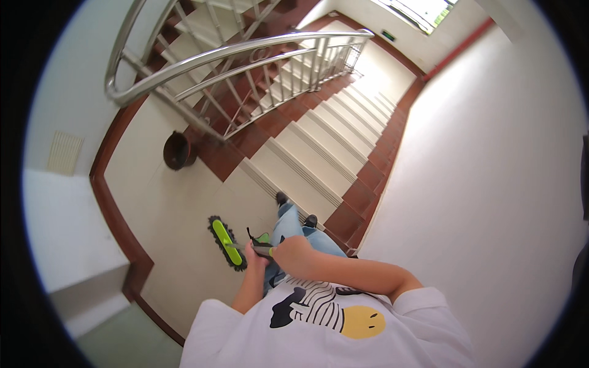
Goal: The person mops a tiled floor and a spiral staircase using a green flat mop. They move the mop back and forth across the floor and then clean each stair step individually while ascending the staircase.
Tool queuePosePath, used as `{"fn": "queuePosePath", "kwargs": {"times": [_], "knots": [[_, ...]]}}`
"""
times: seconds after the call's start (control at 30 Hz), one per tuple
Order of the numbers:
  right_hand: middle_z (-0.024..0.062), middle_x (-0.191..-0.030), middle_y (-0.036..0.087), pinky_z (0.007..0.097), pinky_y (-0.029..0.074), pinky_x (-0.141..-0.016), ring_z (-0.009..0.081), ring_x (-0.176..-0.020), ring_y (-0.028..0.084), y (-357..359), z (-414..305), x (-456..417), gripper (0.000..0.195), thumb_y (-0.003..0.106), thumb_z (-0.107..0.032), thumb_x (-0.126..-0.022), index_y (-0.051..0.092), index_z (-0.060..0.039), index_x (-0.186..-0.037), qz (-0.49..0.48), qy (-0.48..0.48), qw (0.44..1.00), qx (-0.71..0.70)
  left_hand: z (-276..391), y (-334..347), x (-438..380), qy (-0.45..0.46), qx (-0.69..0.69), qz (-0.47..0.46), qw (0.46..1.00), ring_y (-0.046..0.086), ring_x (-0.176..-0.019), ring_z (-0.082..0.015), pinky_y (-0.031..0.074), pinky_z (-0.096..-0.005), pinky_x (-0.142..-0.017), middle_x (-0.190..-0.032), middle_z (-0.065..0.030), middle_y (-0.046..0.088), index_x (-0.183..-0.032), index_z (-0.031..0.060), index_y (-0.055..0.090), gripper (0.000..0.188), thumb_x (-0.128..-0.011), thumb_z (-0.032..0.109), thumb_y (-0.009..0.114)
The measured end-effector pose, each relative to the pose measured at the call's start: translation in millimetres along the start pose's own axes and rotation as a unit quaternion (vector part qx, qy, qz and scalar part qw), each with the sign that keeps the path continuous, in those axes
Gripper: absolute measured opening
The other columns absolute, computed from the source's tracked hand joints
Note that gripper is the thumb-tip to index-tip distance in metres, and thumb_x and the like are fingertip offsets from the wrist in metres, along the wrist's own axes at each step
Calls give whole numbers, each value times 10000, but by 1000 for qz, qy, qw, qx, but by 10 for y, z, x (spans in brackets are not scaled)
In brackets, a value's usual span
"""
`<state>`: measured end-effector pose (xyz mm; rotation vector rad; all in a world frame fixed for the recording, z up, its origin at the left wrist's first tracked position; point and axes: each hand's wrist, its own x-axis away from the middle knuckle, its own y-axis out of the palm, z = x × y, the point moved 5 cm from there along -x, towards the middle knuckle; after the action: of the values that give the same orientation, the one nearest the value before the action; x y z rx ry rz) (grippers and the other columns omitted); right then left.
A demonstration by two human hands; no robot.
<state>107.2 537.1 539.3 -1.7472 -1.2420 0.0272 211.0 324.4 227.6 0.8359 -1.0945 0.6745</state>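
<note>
Both my hands are on the handle of a flat mop (228, 244), which has a bright green head with a dark shaggy fringe. My left hand (256, 255) is around the grey shaft, nearer the head. At the green-tipped upper end, my right hand (293, 254) is closed, close in front of my shirt. The mop head is over the pale tiled landing floor (184, 221), left of my legs; whether it touches the floor is hard to tell. A small green object with a black strap (262, 238) shows beside my left hand, partly hidden.
My shoes are by the edge of pale stairs (303, 158) with ridged nosings and red-brown borders. A stainless-steel railing (239, 48) runs along their left side. A dark bucket (177, 151) stands near the railing's foot. A white wall (469, 184) bounds the right.
</note>
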Motion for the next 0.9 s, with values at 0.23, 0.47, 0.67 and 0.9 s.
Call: {"fn": "queuePosePath", "kwargs": {"times": [0.23,0.47,0.67,0.9], "knots": [[96,-843,699,402,535,-615,283,-793,696,91,227,177,219,591,-148,-832,641,-75,-1032,-21,14,1000,-8,-359,-134,-308,-3,19,59,998,581,-997,-378,451,-575,-905,-1107,-156,590,-1163,56,481,437,-887,395,466],[130,-801,679,440,523,-616,319,-761,682,155,449,372,312,590,-133,-782,627,-70,-1085,-33,-53,998,30,-772,-26,-93,-10,54,68,996,596,-876,-356,459,-561,-877,-931,-165,635,-1025,65,564,323,-844,315,472],[165,-780,670,473,521,-637,364,-755,667,22,868,231,457,570,-106,-751,610,-117,-1206,-46,-153,983,95,-935,125,-346,122,133,-14,984,597,-866,-302,494,-478,-832,-916,-121,622,-893,81,619,261,-806,313,538],[191,-893,675,484,524,-715,388,-827,659,-92,1193,129,470,568,-141,-783,578,-150,-1253,-113,-208,968,85,-1116,572,-36,172,261,19,950,601,-740,-288,502,-477,-710,-796,-58,618,-900,155,600,361,-844,503,522]]}}
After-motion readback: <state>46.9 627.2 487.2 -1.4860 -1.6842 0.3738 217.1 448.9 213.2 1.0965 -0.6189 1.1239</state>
